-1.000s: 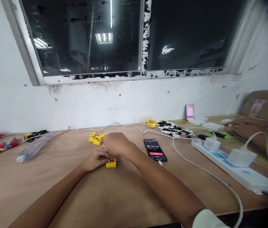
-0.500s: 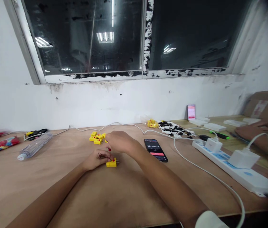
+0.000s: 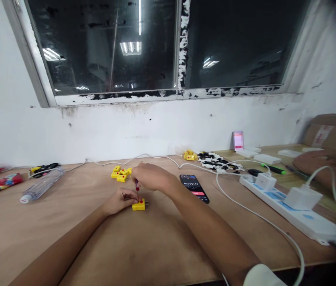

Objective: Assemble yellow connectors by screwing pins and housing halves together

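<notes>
A yellow plug (image 3: 138, 205) with a red spot on top and metal prongs pointing right lies on the brown tabletop. My left hand (image 3: 121, 200) is closed at its upper left side, fingertips touching the plug beside the screwdriver's tip. Above it, my right hand (image 3: 147, 176) is wrapped round the handle of a screwdriver (image 3: 137, 190) with a red collar. The shaft stands nearly upright, with its tip down at the top of the plug. Behind my hands sits a small group of similar yellow plugs (image 3: 121, 178), partly hidden by my right hand.
A phone (image 3: 194, 188) showing a running timer lies right of my right arm. Further right are a white power strip (image 3: 287, 210) with chargers, loose white cable and another person's arm (image 3: 317, 163). A clear bottle (image 3: 43, 184) lies left; black-and-white parts (image 3: 218, 162) lie at the back.
My right hand has turned a little on the screwdriver, and more of its red part shows. The plug and my left hand stay in place; the view shifts slightly.
</notes>
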Motion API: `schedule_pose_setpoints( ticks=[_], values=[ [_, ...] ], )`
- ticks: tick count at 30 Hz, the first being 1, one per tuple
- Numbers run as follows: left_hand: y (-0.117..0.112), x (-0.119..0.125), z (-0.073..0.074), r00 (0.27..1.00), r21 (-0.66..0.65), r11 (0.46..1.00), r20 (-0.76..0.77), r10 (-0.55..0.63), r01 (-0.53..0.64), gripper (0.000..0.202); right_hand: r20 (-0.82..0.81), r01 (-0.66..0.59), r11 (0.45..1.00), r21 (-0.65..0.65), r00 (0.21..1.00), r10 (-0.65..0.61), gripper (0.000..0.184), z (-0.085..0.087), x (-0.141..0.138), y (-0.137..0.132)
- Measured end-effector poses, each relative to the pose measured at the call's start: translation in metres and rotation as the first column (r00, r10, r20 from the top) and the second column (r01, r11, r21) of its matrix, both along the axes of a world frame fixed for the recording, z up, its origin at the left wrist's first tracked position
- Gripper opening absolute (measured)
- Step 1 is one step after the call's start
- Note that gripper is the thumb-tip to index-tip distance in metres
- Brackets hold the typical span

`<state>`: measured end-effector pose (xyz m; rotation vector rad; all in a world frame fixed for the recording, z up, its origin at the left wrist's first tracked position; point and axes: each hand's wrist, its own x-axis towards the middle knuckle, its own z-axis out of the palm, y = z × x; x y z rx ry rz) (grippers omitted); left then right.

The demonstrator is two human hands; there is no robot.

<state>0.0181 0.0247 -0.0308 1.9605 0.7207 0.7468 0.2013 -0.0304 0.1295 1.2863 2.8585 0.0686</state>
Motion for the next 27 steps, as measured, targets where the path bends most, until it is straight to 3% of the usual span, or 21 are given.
schedule_pose_setpoints(
  ticks=[9, 15, 19, 27],
  values=[
    [-0.002, 0.001, 0.003, 1.0, 0.016, 1.0, -0.02, 0.003, -0.003, 0.031, -0.082, -0.106, 0.994, -0.031, 0.991, 0.103, 0.017, -0.007, -0.001, 0.01],
    [-0.003, 0.002, 0.005, 0.999, 0.05, 0.999, -0.049, 0.012, -0.01, 0.032, -0.078, 0.032, 0.992, 0.121, 0.997, -0.023, 0.036, -0.009, -0.001, 0.015],
    [-0.002, 0.002, 0.004, 0.998, 0.028, 1.0, -0.056, 0.016, -0.015, 0.032, -0.086, 0.128, 0.967, 0.219, 0.99, -0.112, 0.036, -0.01, -0.001, 0.016],
    [0.0, 0.002, 0.0, 1.0, -0.005, 1.0, -0.009, 0.003, -0.003, 0.03, -0.092, -0.07, 0.997, 0.016, 0.993, 0.071, 0.019, -0.003, 0.002, 0.012]
  ],
)
